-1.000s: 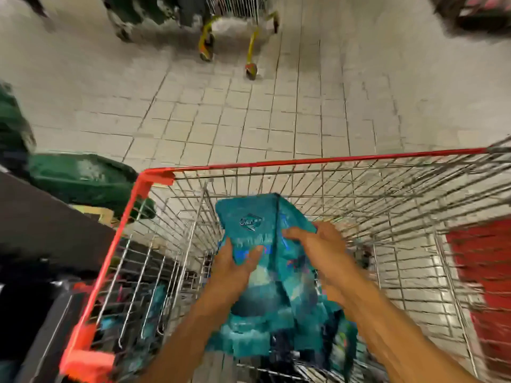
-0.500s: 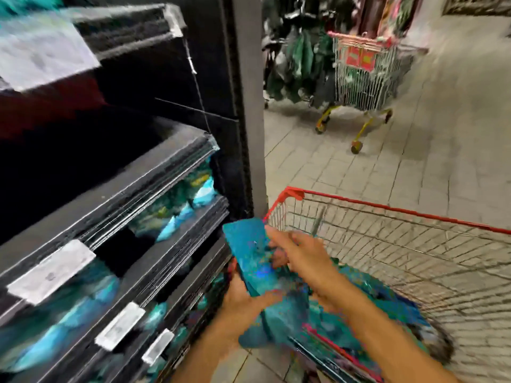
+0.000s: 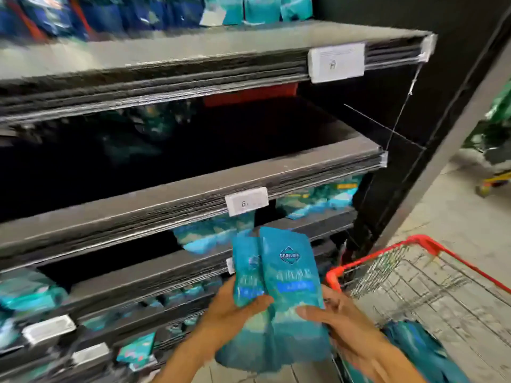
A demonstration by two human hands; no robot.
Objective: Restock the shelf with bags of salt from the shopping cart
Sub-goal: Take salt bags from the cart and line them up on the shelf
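Observation:
I hold teal salt bags (image 3: 290, 275) upright in front of the dark shelf unit (image 3: 193, 189), at least two of them side by side. My left hand (image 3: 235, 313) grips the left bag from below, thumb across its front. My right hand (image 3: 331, 316) grips the right side of the larger bag. The bags hover just before the lower shelves. The red-rimmed wire shopping cart (image 3: 414, 258) stands to the right, with more teal bags (image 3: 414, 346) lying in it.
The shelf behind the price tag (image 3: 246, 201) looks dark and mostly bare. Lower shelves hold teal bags (image 3: 318, 197); the top shelf carries blue and teal packs (image 3: 262, 8). A black end panel (image 3: 414, 134) borders the unit on the right, with tiled floor beyond.
My view swung from the cart to the shelves. Both hands lifted the bags out of the cart and carried them left and up toward the shelf front.

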